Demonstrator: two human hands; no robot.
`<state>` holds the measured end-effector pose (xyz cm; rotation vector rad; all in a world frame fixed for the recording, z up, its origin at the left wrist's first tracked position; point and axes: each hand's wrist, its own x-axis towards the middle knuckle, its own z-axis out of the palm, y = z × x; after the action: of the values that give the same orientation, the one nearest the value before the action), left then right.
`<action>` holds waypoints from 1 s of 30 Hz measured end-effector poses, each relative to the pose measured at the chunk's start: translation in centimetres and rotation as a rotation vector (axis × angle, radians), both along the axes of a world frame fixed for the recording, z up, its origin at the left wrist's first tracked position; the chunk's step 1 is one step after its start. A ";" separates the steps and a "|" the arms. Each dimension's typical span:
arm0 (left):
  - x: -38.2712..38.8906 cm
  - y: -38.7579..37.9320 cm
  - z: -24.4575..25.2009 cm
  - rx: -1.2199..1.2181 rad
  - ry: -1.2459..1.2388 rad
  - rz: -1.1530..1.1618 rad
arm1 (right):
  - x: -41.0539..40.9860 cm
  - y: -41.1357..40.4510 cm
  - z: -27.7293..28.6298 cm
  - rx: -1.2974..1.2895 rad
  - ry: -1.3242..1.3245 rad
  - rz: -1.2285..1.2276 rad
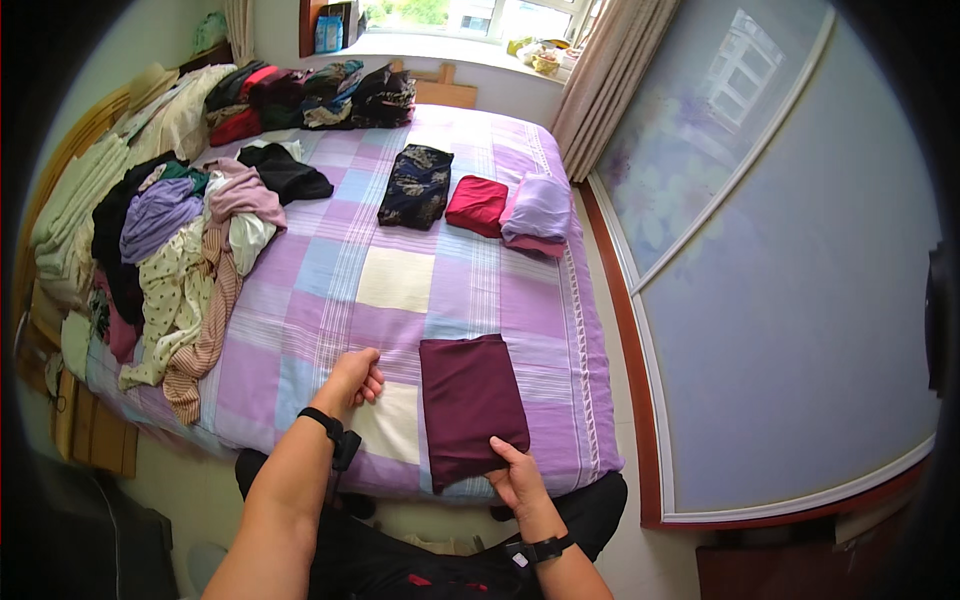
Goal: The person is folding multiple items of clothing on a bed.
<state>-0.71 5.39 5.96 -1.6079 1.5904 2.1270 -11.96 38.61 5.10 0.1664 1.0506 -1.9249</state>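
Note:
A folded maroon garment (472, 405) lies flat on the near part of the bed. My right hand (516, 474) grips its near right corner, thumb on top and fingers beneath. To the left of the cloth, my left hand (361, 377) is just above the plaid bedspread (394, 281) with its fingers curled; nothing shows in it. Farther up the bed lie a folded dark floral garment (416, 186), a folded red garment (478, 205) and a folded lavender garment (537, 208) on top of pink cloth.
Loose, rumpled clothes (176, 259) are heaped on the bed's left side. Folded dark clothes (307, 97) stand in stacks at the far left. A wardrobe with sliding doors (780, 300) runs along the right, beyond a narrow strip of floor. Curtains (611, 82) hang near the window.

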 end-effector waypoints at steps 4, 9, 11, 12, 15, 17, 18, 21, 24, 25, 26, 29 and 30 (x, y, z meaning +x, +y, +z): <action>0.5 -0.9 -0.8 0.039 0.012 -0.002 | -0.5 0.0 3.0 -0.003 0.035 0.018; 0.5 -0.9 -0.5 0.069 -0.004 0.040 | -5.5 -3.1 9.2 -0.104 0.254 -0.004; 0.2 -0.7 -0.5 0.077 -0.006 0.040 | -9.5 -5.5 10.5 -0.132 0.295 -0.015; 0.3 -0.8 -0.3 0.076 -0.017 0.048 | -11.2 -7.0 11.5 -0.135 0.345 -0.035; 0.1 -0.8 -0.5 0.092 -0.038 0.045 | -17.2 -12.2 14.9 -0.182 0.592 -0.095; -0.1 -0.9 -0.4 0.104 -0.041 0.039 | -22.9 -15.5 17.8 -0.296 0.667 -0.130; -0.1 -1.1 -0.4 0.100 -0.050 0.041 | -25.4 -17.1 19.4 -0.371 0.682 -0.110; 0.4 -1.4 -0.6 0.102 -0.076 0.058 | -31.4 -22.3 21.2 -0.462 0.650 -0.132; 0.0 -1.4 -0.4 0.111 -0.091 0.057 | -37.8 -25.9 16.8 -0.380 0.513 -0.218; -0.5 -1.3 -0.4 0.117 -0.098 0.047 | -40.5 -26.2 14.3 -0.184 0.540 -0.249; -0.8 -1.2 -0.5 0.121 -0.102 0.045 | -41.6 -26.6 11.4 -0.045 0.480 -0.266; -0.8 -1.4 -0.2 0.124 -0.109 0.057 | -42.5 -27.3 4.4 0.231 0.387 -0.272; -0.8 -1.4 0.0 0.138 -0.109 0.065 | -42.0 -27.3 3.6 0.181 0.337 -0.260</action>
<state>-1.48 4.03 5.92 -1.7195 1.3472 2.0879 -53.91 11.32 8.69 0.0831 1.4903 -2.1372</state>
